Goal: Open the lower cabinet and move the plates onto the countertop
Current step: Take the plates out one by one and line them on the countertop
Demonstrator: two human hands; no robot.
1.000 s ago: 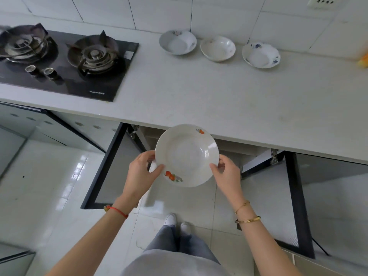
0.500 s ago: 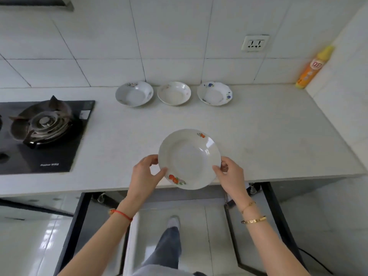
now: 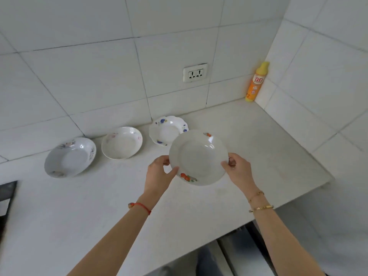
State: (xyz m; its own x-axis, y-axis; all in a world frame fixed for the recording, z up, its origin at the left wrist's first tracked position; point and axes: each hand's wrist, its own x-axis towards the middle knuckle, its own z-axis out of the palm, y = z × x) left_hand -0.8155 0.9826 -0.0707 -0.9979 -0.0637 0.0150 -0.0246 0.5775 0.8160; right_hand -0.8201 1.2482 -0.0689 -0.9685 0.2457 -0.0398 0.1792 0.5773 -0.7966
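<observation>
I hold a white plate with orange fruit prints (image 3: 198,157) above the pale countertop (image 3: 99,206), a little tilted. My left hand (image 3: 160,173) grips its left rim and my right hand (image 3: 237,169) grips its right rim. Three plates stand in a row along the back wall: a greyish plate (image 3: 69,157) at the left, a white plate with faint pink prints (image 3: 121,142) in the middle, and a scalloped plate with blue flowers (image 3: 166,129) at the right, partly behind the held plate. The lower cabinet's open door (image 3: 245,253) shows below the counter edge.
An orange and yellow bottle (image 3: 256,82) stands in the back right corner by the side wall. A wall socket (image 3: 195,73) sits above the counter. The black hob's corner (image 3: 7,196) is at the far left. The counter ends at the right near the side wall.
Both hands have carried the fruit-print plate up from the cabinet opening and forward over the countertop, close to the blue-flowered plate. The view has swung upward and to the right.
</observation>
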